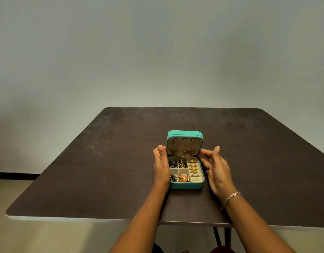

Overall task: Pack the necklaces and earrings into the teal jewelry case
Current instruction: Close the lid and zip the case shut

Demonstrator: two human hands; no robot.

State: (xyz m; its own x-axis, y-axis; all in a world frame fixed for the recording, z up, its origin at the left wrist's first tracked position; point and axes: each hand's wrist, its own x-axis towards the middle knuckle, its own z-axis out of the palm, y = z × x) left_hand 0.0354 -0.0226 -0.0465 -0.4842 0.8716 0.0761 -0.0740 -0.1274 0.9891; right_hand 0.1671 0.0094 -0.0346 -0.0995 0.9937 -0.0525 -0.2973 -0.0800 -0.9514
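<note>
The teal jewelry case [186,186] stands open at the middle of the dark table, its lid [185,133] upright. Gold chains [182,148] hang inside the lid. The tray holds gold dome earrings [193,166] in the right column, an orange-gold piece [184,178] at the front and dark pieces [172,163] on the left. My left hand [160,167] lies against the case's left side, thumb up by the lid's edge. My right hand [216,168] is at the right, fingers apart, fingertips touching the lid's lower right edge.
The dark brown table [102,161] has its near edge close to me and its far edge by a plain grey wall. A silver bracelet [230,198] is on my right wrist. Table legs [221,238] show below the near edge.
</note>
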